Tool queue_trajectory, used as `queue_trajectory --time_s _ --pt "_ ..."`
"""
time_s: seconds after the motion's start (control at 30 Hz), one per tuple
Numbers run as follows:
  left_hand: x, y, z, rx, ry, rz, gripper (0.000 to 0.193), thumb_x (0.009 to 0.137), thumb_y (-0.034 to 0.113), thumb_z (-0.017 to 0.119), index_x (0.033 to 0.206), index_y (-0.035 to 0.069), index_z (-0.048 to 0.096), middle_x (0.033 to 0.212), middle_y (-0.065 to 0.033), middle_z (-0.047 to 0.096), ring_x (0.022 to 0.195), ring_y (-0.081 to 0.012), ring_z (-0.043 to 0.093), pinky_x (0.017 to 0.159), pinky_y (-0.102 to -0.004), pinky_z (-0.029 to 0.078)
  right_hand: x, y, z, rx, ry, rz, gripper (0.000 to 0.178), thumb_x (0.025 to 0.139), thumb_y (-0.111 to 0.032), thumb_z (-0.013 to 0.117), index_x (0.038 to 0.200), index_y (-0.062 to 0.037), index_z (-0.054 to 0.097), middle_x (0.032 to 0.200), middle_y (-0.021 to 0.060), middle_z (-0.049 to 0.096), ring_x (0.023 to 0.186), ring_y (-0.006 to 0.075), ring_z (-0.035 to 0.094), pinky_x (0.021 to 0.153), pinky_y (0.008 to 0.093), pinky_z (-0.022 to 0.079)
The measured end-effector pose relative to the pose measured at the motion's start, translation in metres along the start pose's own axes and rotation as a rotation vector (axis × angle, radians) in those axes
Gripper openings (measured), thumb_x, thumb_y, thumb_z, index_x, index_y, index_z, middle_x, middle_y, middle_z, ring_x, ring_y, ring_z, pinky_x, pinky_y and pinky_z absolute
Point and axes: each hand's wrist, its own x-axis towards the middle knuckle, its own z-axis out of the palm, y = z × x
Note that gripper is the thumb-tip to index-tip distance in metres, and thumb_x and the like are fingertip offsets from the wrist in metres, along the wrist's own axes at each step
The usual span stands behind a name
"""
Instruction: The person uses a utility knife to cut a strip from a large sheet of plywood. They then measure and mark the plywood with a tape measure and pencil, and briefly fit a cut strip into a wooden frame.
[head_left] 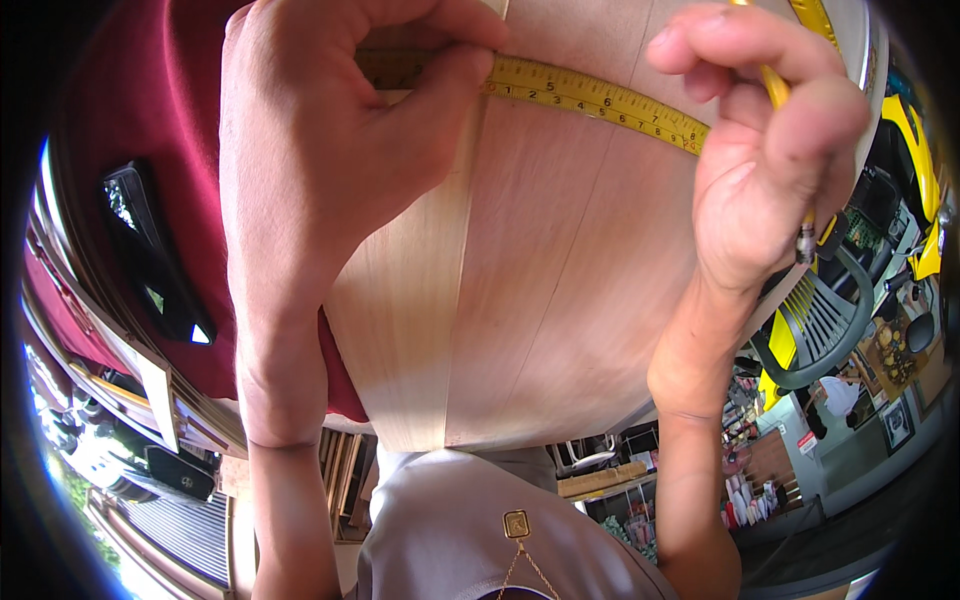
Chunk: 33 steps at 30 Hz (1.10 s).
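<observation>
The yellow tape measure (pixel 590 94) bears black numerals (pixel 607 102) (two rows).

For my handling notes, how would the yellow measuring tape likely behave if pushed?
The yellow measuring tape looks thin, so it would probably flex. It likely slides easily across the smooth wood, though the left hand pinching it may resist.

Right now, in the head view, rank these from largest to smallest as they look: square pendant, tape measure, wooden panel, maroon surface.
1. Wooden panel
2. Maroon surface
3. Tape measure
4. Square pendant
</observation>
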Motion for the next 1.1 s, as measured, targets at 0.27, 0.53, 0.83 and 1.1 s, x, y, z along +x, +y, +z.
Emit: queue_trajectory --time_s 0.27,0.53,0.83,1.1 --pt "0.003 0.000 0.016 -0.105 0.258 0.018 0.010 0.064 0.000 0.072 0.073 0.005 0.076 0.065 -0.0041 0.068 0.059 -0.0145 0.052 0.068 -0.0317 0.040 0.005 -0.019 -0.011 0.411 -0.032 0.639 0.054 0.099 -0.057 0.056 0.105 -0.0040 0.046 0.078 0.0144 0.068 0.050 0.0086 0.048 0.049 0.0195 0.040" --pt "0.002 0.006 0.017 0.064 0.223 0.013 0.010 0.064 0.000 0.073 0.073 0.004 0.076 0.065 -0.0046 0.069 0.059 -0.0139 0.050 0.067 -0.0318 0.039 0.003 -0.006 -0.017 0.353 -0.152 0.550 0.026 0.098 -0.027 0.066 0.094 -0.0038 0.054 0.076 0.0114 0.068 0.055 0.0055 0.051 0.053 0.0190 0.043" --pt "0.002 0.008 0.011 -0.019 0.246 0.010 0.010 0.066 0.000 0.074 0.074 0.004 0.077 0.068 -0.0042 0.070 0.061 -0.0143 0.051 0.067 -0.0321 0.039 -0.006 0.006 -0.014 0.337 -0.187 0.486 0.022 0.086 0.000 0.075 0.093 -0.0028 0.054 0.079 0.0068 0.067 0.062 0.0044 0.058 0.059 0.0183 0.048" --pt "0.004 0.010 0.012 0.088 0.179 -0.034 0.010 0.067 0.001 0.074 0.076 0.005 0.078 0.071 -0.0046 0.072 0.061 -0.0139 0.053 0.068 -0.0317 0.040 -0.007 -0.001 -0.008 0.364 -0.173 0.539 0.031 0.080 0.014 0.073 0.097 -0.0034 0.054 0.083 0.0081 0.068 0.068 0.0026 0.061 0.062 0.0161 0.048"
